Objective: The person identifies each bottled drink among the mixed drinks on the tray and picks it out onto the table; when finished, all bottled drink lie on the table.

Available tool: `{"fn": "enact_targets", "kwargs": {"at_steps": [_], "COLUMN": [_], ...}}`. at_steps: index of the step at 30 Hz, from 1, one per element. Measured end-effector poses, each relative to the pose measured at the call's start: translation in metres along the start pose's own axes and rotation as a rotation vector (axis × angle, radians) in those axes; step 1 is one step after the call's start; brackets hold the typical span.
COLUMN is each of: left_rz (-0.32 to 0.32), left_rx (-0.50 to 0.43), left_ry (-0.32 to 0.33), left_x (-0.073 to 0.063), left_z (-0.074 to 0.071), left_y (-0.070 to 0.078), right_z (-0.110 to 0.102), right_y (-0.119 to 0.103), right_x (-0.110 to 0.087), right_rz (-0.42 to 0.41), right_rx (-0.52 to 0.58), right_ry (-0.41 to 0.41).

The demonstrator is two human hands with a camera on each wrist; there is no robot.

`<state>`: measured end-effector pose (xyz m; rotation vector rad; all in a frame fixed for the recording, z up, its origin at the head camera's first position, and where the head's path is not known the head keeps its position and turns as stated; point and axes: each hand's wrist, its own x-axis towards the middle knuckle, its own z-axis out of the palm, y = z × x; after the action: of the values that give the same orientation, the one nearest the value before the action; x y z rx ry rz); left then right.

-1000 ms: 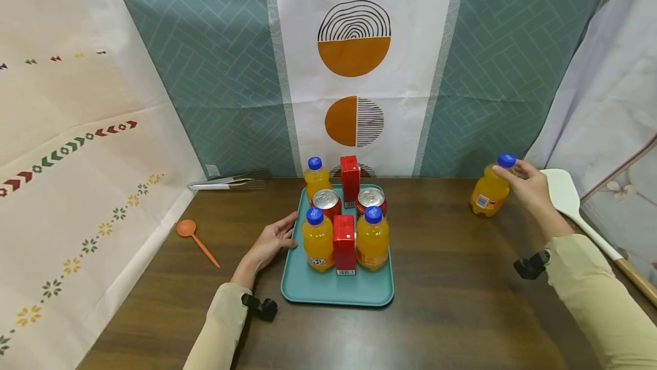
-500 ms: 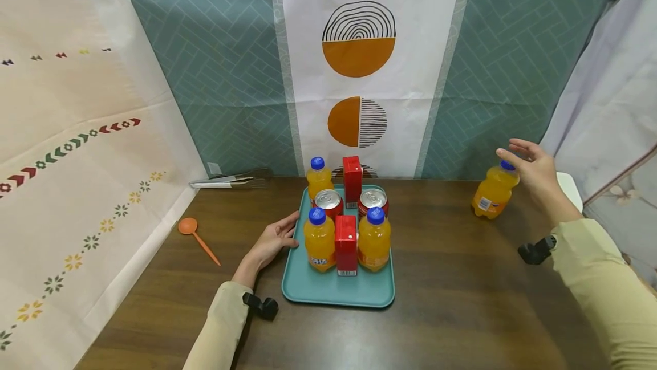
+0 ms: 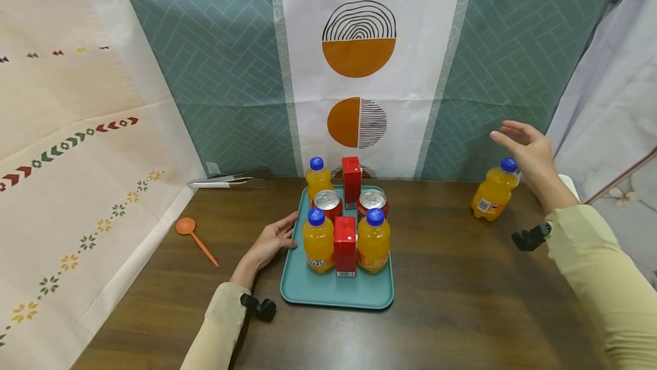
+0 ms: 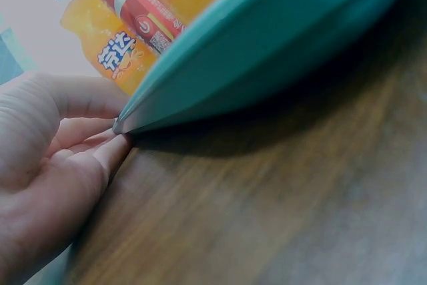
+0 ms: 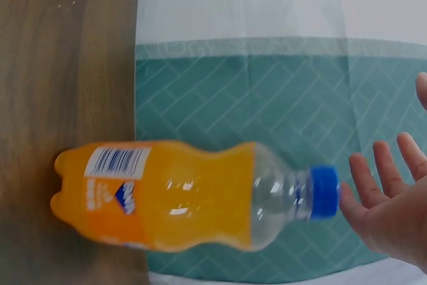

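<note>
My left hand [image 3: 269, 244] pinches the left rim of a teal tray [image 3: 336, 291]; in the left wrist view the thumb lies over the edge and the fingers are beneath it. On the tray stand three orange soda bottles with blue caps, including one at the front left [image 3: 319, 244], two red cans, one on the right [image 3: 372, 200], and two red cartons, one in front [image 3: 345, 247]. My right hand [image 3: 534, 156] is raised beside and above another orange soda bottle [image 5: 180, 195], upright on the table, its fingers spread and holding nothing.
An orange spoon [image 3: 197, 240] lies on the wooden table [image 3: 441, 313] at the left. A whisk [image 3: 231, 181] lies at the back left. Part of a white spatula [image 3: 568, 186] shows behind the right arm. Fabric hangs along the back and sides.
My right hand has let go of the orange soda bottle and moved up off its cap. The bottle stays standing on the table. The left hand keeps its hold on the tray.
</note>
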<state>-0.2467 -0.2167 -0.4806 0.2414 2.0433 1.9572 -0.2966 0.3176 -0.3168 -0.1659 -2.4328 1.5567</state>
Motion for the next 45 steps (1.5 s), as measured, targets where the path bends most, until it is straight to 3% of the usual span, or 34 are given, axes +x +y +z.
{"fn": "enact_targets", "kwargs": {"at_steps": [9, 15, 24, 31, 45], "left_rz": [0.000, -0.004, -0.004, -0.003, 0.006], "left_rx": [0.011, 0.011, -0.005, -0.009, 0.002], "left_ry": [-0.003, 0.000, 0.005, 0.001, 0.002], "left_x": [0.001, 0.001, 0.002, 0.001, 0.000], "left_z": [-0.001, -0.001, -0.001, 0.001, 0.000], "left_y": [-0.001, -0.001, -0.001, -0.002, -0.003], "right_z": [0.022, 0.049, 0.092, 0.117, 0.142], "right_y": [-0.022, -0.042, -0.070, -0.068, -0.057], "right_x": [-0.003, -0.002, -0.011, -0.032, -0.075], "right_rz": [-0.091, -0.164, -0.204, -0.220, -0.287], "right_rx": [0.029, 0.118, 0.087, 0.012, -0.008], "right_ry": [-0.036, -0.092, -0.208, -0.371, -0.769]}}
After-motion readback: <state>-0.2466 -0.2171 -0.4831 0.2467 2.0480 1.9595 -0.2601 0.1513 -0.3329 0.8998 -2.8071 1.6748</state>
